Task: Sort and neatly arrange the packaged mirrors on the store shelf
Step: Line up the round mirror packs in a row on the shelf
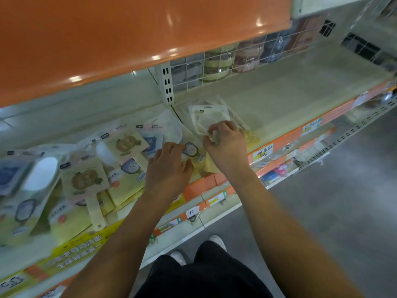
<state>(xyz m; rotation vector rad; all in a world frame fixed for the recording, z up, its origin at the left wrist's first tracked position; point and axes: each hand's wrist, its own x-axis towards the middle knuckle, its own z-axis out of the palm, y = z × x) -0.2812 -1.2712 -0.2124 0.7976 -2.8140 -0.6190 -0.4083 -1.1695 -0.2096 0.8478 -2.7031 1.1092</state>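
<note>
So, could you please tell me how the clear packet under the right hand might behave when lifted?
The clear packet looks glossy, so probably slippery. It lies flat, likely light. The right hand pinches its near edge; the film may flex.

Packaged mirrors [86, 179] lie overlapping on the shelf's [290, 100] left part; a clear-wrapped stack [211, 118] lies right of them, behind the price tags [263, 152].

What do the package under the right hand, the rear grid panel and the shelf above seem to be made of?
Package that the right hand pinches: probably thin clear plastic film over a pale card; it looks see-through and crinkled, though blurred.
Rear grid panel: probably white-coated metal wire; thin crossing bars with goods visible behind.
Orange shelf above: likely painted sheet metal, glossy; it shows bright lamp reflections.
</note>
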